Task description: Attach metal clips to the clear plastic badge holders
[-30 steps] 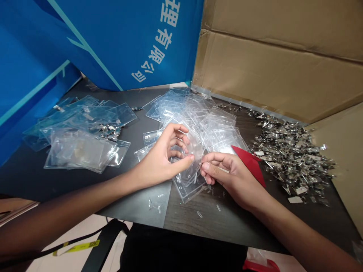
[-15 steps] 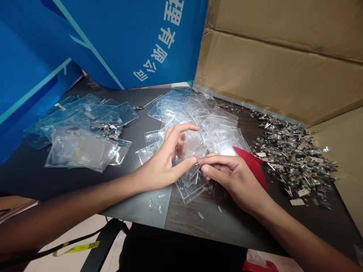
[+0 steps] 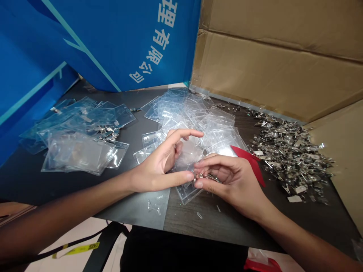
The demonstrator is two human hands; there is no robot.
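Dark table (image 3: 204, 223) backed by a blue printed banner (image 3: 113, 41) and cardboard sheets (image 3: 269, 56). Loose heap of metal clips (image 3: 292, 155), glinting and spiky, at right; a red plastic piece (image 3: 250, 163) lies just beside the right hand (image 3: 229, 183). Two spreads of clear, glossy, rectangular sleeves: a pile of vinyl pouches (image 3: 79, 151) at left, a larger stack of stiff holders (image 3: 193, 113) at centre. Left hand (image 3: 157, 166) curls around a badge holder (image 3: 188, 158), clear and round-cornered, held just above the stack's near edge. Right hand pinches a small metal clip (image 3: 201, 175) between thumb and forefinger, right against the holder. Tiny clear pegs (image 3: 153, 206) lie on the table.
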